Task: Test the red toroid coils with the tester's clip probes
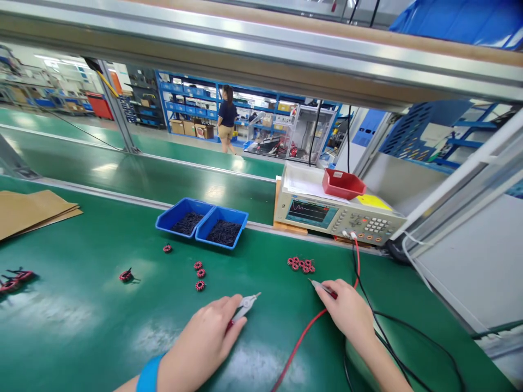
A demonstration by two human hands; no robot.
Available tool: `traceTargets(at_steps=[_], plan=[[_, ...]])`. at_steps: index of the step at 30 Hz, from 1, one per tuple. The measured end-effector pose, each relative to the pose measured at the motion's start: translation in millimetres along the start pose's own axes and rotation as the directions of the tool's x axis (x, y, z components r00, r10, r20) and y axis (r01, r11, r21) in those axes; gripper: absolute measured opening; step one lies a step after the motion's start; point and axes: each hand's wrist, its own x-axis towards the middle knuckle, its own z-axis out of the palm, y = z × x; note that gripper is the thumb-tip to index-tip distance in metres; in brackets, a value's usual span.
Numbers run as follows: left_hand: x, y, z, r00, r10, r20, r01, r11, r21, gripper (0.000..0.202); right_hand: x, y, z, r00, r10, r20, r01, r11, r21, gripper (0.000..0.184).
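Observation:
My left hand rests on the green mat and grips a test clip with metal jaws pointing right. My right hand holds a red test probe, tip pointing up-left toward a small cluster of red wound coils. A red lead and a black lead run from my hands to the beige test meter, whose screen shows a waveform. Three more red coils lie ahead of my left hand.
Two blue bins of dark parts stand at the back of the mat. A red tray sits on the meter. Single coils and a coil bundle lie left, near brown cardboard. A person walks far off.

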Motion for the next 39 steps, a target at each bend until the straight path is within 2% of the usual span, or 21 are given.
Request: traceTargets(at_steps=[3, 6, 11, 16, 22, 29, 34, 39], plan=[[13, 20, 4.5, 0.996, 0.057, 0.074, -0.051, 0.995, -0.084, 0.026, 6, 3, 7, 0.997, -0.038, -0.065, 0.033, 0.996, -0.077, 0.033], [25, 28, 9.4, 0.992, 0.089, 0.094, -0.075, 0.987, -0.14, 0.02, 13, 8, 14, 0.992, -0.073, -0.106, 0.063, 0.993, -0.096, 0.034], [33, 22, 11.1, 0.997, 0.033, 0.064, -0.015, 0.964, -0.267, 0.02, 12, 5, 18, 0.988, -0.143, -0.052, 0.14, 0.989, -0.055, 0.034], [34, 14, 5.8, 0.998, -0.01, 0.07, 0.03, 0.956, -0.292, 0.019, 1, -8, 17, 0.963, -0.27, 0.012, 0.269, 0.963, 0.025, 0.031], [36, 14, 4.7, 0.996, 0.005, 0.091, 0.021, 0.958, -0.285, 0.021, -1, -19, 15, 0.959, -0.281, 0.044, 0.277, 0.958, 0.07, 0.027], [38, 11, 3.8, 0.994, 0.029, 0.109, 0.006, 0.953, -0.304, 0.015, -9, -27, 14, 0.931, -0.353, 0.087, 0.343, 0.933, 0.112, 0.028], [42, 8, -1.9, 0.988, 0.029, 0.149, 0.023, 0.942, -0.334, 0.021, -11, -35, 13, 0.906, -0.405, 0.124, 0.392, 0.912, 0.121, 0.027], [44, 12, -1.4, 0.986, 0.057, 0.157, 0.0, 0.94, -0.341, 0.019, -11, -37, 14, 0.899, -0.425, 0.103, 0.41, 0.902, 0.135, 0.027]])
